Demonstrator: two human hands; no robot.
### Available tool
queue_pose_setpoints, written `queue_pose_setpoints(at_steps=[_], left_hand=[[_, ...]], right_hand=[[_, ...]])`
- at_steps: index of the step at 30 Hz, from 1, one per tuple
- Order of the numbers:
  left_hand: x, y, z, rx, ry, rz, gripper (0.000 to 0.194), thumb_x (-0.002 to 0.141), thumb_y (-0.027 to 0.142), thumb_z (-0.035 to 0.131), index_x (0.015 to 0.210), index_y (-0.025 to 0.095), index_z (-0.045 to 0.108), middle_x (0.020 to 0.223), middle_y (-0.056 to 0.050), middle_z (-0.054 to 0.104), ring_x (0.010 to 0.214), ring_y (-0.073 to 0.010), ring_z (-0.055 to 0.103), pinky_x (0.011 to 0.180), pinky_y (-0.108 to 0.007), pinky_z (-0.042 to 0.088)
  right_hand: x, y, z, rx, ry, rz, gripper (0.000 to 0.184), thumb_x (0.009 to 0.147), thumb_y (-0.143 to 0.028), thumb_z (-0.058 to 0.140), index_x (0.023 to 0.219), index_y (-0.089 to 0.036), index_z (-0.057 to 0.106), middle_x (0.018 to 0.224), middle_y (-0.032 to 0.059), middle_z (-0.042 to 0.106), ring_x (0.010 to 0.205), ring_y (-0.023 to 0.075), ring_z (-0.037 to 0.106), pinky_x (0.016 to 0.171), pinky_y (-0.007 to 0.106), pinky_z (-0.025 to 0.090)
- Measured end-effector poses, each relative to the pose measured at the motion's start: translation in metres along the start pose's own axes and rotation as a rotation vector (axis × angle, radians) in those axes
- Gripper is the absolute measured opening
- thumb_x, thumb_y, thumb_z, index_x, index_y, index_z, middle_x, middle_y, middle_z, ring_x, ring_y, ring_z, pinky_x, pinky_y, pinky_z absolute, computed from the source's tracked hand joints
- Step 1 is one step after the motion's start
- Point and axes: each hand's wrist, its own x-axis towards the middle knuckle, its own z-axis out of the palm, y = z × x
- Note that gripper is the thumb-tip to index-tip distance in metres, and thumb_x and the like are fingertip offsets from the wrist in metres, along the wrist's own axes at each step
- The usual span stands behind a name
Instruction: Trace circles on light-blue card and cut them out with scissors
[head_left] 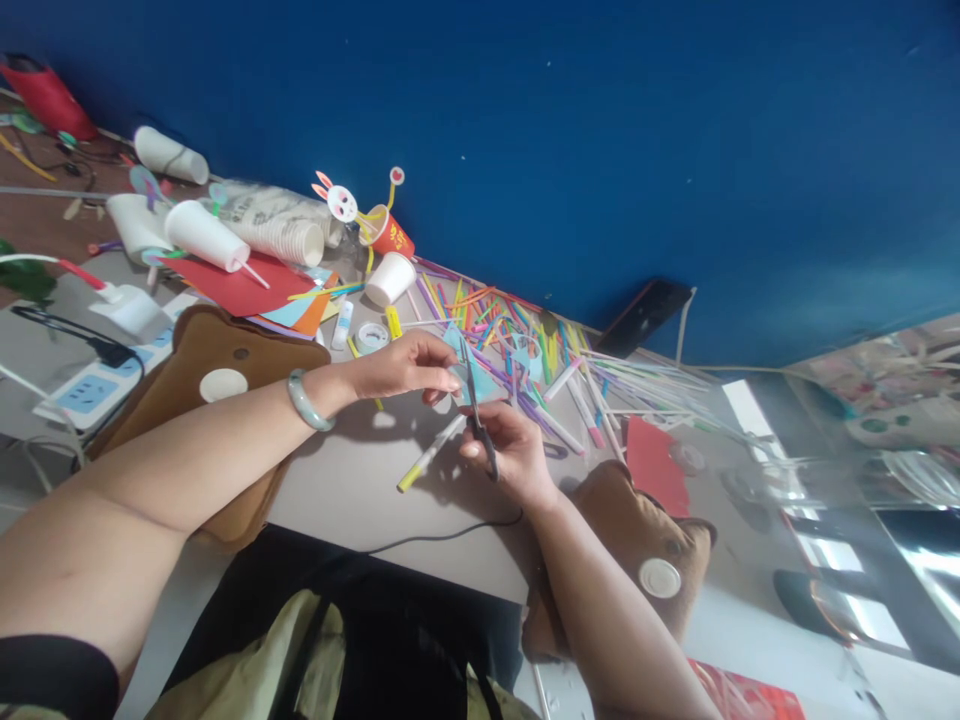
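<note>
My left hand (405,368), with a pale green bangle on its wrist, pinches a small piece of light blue paper (486,382) above the grey table (352,490). My right hand (510,450) grips black-handled scissors (477,405), whose blades point up into the blue paper. A yellow-tipped marker (429,455) lies on the table just under both hands. Both hands are closed on what they hold.
Several coloured straws and pens (525,340) are scattered behind the hands. White paper cups (202,235), a red cup with a bunny face (386,232), red paper (240,285), a tape roll (371,337), a power strip (90,385), brown cushions (225,365) and a blue wall surround them.
</note>
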Motion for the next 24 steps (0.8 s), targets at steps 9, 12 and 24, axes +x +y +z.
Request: queue_pose_setpoints(at_steps=[9, 12, 24], left_hand=[[-0.0007, -0.0036, -0.0017, 0.005, 0.004, -0.013, 0.018, 0.081, 0.027, 0.069, 0.069, 0.014, 0.071, 0.055, 0.0, 0.062, 0.055, -0.009, 0.057, 0.055, -0.019, 0.046], [-0.0008, -0.0037, -0.0019, 0.0, 0.009, -0.011, 0.018, 0.08, 0.027, 0.069, 0.069, 0.014, 0.071, 0.055, 0.0, 0.062, 0.054, -0.009, 0.057, 0.054, -0.019, 0.046], [-0.0012, -0.0009, -0.0012, -0.023, 0.03, -0.006, 0.014, 0.076, 0.021, 0.066, 0.064, 0.014, 0.067, 0.053, 0.0, 0.061, 0.053, -0.0091, 0.057, 0.055, -0.02, 0.045]], right_hand=[[0.0008, -0.0017, 0.0006, -0.06, 0.021, -0.003, 0.051, 0.067, -0.052, 0.088, 0.098, -0.019, 0.066, 0.065, -0.0027, 0.063, 0.052, 0.0103, 0.056, 0.049, 0.024, 0.048], [0.0012, -0.0039, 0.0012, -0.079, 0.036, -0.004, 0.052, 0.065, -0.053, 0.088, 0.096, -0.018, 0.066, 0.064, -0.0024, 0.062, 0.052, 0.0102, 0.055, 0.049, 0.024, 0.047], [0.0012, -0.004, -0.0001, -0.097, 0.018, -0.023, 0.05, 0.068, -0.054, 0.087, 0.097, -0.019, 0.068, 0.064, -0.0021, 0.063, 0.052, 0.0102, 0.055, 0.048, 0.023, 0.047]])
